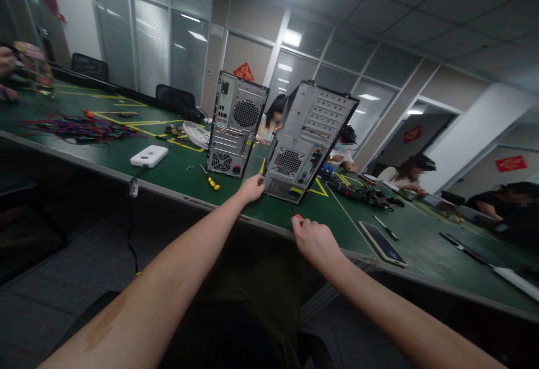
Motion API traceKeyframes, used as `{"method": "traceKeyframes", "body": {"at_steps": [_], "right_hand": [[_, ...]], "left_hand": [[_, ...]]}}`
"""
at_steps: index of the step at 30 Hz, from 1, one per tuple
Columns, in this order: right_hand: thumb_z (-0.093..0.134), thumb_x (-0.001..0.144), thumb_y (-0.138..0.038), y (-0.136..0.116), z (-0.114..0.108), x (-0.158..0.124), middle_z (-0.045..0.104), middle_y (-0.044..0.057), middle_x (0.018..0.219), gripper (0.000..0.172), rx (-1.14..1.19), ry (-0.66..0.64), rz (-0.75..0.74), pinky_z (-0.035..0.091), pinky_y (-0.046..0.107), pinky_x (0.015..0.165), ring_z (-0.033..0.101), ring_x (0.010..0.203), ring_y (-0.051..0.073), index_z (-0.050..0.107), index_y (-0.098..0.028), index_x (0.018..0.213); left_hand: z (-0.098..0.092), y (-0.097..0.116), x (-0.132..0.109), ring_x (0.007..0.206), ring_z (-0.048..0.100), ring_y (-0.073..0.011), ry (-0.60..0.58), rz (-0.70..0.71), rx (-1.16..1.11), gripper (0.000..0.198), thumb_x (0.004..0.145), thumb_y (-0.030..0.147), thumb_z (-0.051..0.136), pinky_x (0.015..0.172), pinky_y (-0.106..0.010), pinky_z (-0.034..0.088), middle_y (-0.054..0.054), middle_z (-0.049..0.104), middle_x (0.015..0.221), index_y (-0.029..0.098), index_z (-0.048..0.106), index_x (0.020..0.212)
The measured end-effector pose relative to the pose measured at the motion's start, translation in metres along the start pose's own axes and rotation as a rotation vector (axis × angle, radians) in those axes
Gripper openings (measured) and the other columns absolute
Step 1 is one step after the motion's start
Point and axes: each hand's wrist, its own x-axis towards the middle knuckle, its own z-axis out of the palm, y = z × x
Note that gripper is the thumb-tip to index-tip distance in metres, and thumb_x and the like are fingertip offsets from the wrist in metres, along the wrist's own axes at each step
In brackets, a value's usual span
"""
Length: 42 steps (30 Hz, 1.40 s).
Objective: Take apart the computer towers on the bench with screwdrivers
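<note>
Two computer cases stand on the green table with their back panels facing me. My left hand (pixel 253 188) is at the lower left edge of the right computer case (pixel 305 116), its fingers curled against that edge. In my closed right hand (pixel 314 237) is a screwdriver (pixel 297 217) with a red handle; its thin shaft points up at the bottom of the same case. Whether the tip touches a screw is too small to tell. The left computer case (pixel 236 124) stands apart, with a yellow-and-black screwdriver (pixel 213 182) lying before it.
A white power bank (pixel 149 156) with a cable hanging over the table edge lies left, near bundled coloured wires (pixel 80 126) and a white fan grille (pixel 196 134). Rightward are black cables (pixel 366 194), a phone (pixel 382 243) and a pen (pixel 386 227). Several people sit around.
</note>
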Motion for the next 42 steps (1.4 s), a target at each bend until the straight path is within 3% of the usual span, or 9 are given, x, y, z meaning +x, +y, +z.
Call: {"method": "traceKeyframes", "body": {"at_steps": [6,14,18,23,28,30,33,38,42], "right_hand": [[0.050,0.104,-0.021,-0.002,0.001,0.000,0.075,0.015,0.080,0.016,0.037,-0.003,0.076,0.041,0.029,0.054,0.074,0.066,0.027,0.063,-0.012,0.108],[0.047,0.109,-0.038,-0.010,-0.003,0.000,0.074,0.011,0.080,0.023,0.374,-0.049,0.614,0.041,0.029,0.063,0.075,0.075,0.027,0.060,-0.019,0.104],[0.040,0.110,-0.044,-0.014,0.005,-0.007,0.070,0.005,0.077,0.028,0.620,-0.017,0.769,0.037,0.029,0.065,0.070,0.075,0.025,0.058,-0.023,0.104],[0.061,0.100,-0.037,-0.023,0.016,-0.019,0.065,-0.001,0.074,0.026,0.765,-0.026,0.758,0.037,0.027,0.064,0.065,0.068,0.022,0.050,-0.022,0.118],[0.056,0.105,-0.029,-0.020,0.019,-0.023,0.070,0.008,0.093,0.011,0.447,0.042,0.612,0.033,0.027,0.062,0.068,0.076,0.020,0.056,-0.018,0.109],[0.052,0.108,-0.032,-0.017,0.017,-0.023,0.071,0.009,0.097,0.015,0.333,0.047,0.563,0.032,0.028,0.060,0.069,0.075,0.020,0.059,-0.019,0.107],[0.045,0.111,-0.039,-0.014,0.014,-0.020,0.072,0.007,0.085,0.024,0.267,-0.019,0.554,0.030,0.028,0.058,0.070,0.070,0.022,0.060,-0.020,0.110],[0.042,0.111,-0.045,-0.017,0.004,-0.013,0.074,0.007,0.082,0.027,0.406,-0.109,0.635,0.032,0.029,0.062,0.073,0.073,0.025,0.054,-0.022,0.119],[0.056,0.103,-0.035,-0.020,0.004,-0.013,0.073,0.005,0.080,0.024,0.495,-0.122,0.627,0.032,0.029,0.061,0.071,0.071,0.024,0.050,-0.019,0.120]], "left_hand": [[0.001,-0.001,0.001,0.109,0.072,-0.0226,0.002,0.006,0.003,0.020,0.096,0.022,0.060,0.099,-0.032,0.054,-0.010,0.079,0.118,0.019,0.073,0.112],[0.001,-0.002,0.003,0.105,0.071,-0.0235,0.013,0.015,0.059,0.018,0.097,0.026,0.061,0.095,-0.032,0.054,-0.010,0.079,0.113,0.018,0.073,0.108],[0.003,-0.006,0.005,0.103,0.071,-0.0221,0.009,0.018,0.046,0.018,0.098,0.026,0.061,0.092,-0.030,0.053,-0.010,0.078,0.114,0.018,0.073,0.109],[0.005,-0.010,0.006,0.102,0.071,-0.0217,0.006,0.021,0.015,0.020,0.099,0.027,0.060,0.090,-0.030,0.053,-0.009,0.078,0.113,0.018,0.073,0.111],[0.005,-0.012,0.007,0.101,0.070,-0.0213,-0.001,0.028,0.002,0.020,0.099,0.028,0.060,0.089,-0.029,0.053,-0.009,0.078,0.113,0.018,0.073,0.111],[0.005,-0.011,0.006,0.102,0.070,-0.0215,0.002,0.029,0.007,0.020,0.099,0.028,0.061,0.090,-0.030,0.053,-0.009,0.078,0.113,0.018,0.073,0.111],[0.003,-0.009,0.004,0.103,0.070,-0.0221,0.005,0.021,0.009,0.020,0.099,0.028,0.061,0.092,-0.030,0.053,-0.010,0.077,0.114,0.018,0.073,0.110],[0.003,-0.009,0.004,0.101,0.070,-0.0217,0.005,0.020,0.001,0.020,0.099,0.028,0.060,0.091,-0.030,0.053,-0.009,0.078,0.112,0.017,0.073,0.110],[0.006,-0.014,0.007,0.098,0.070,-0.0211,0.018,0.032,0.006,0.020,0.098,0.027,0.060,0.091,-0.030,0.053,-0.009,0.078,0.109,0.017,0.074,0.109]]}}
